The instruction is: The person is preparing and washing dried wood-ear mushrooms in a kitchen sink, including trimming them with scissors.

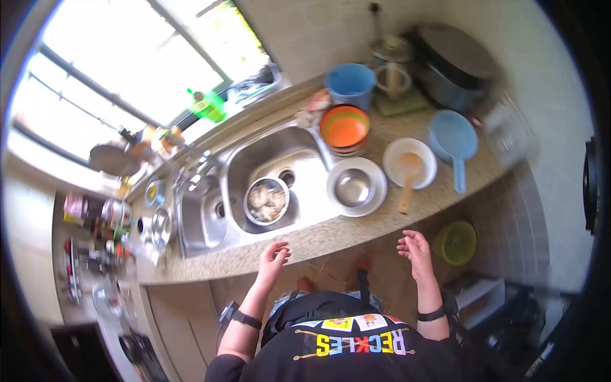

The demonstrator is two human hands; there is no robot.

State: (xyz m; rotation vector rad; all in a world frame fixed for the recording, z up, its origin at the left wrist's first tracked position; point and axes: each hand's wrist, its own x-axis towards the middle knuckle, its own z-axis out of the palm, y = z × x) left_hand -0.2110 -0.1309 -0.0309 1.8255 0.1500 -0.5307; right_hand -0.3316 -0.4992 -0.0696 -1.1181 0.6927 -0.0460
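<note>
My left hand [274, 258] hovers just short of the counter's front edge, its fingers loosely bent and apart, with nothing in it. Nearest to it is a metal bowl [248, 212] in the large sink basin, holding pale, brownish pieces of food. My right hand [415, 252] is raised in front of the counter, fingers slightly curled and apart, also holding nothing. Beyond it a white bowl [393, 151] has a wooden-handled utensil [405, 200] lying across it. A metal bowl [353, 186] sits inside a white dish [381, 194] beside the sink.
Stacked bowls with an orange one [344, 126] on top stand behind the sink's right corner, near a blue bucket [352, 81]. A blue strainer [459, 169] lies on the right, before a dark cooker [453, 67]. A yellow-green bin [456, 243] stands on the floor.
</note>
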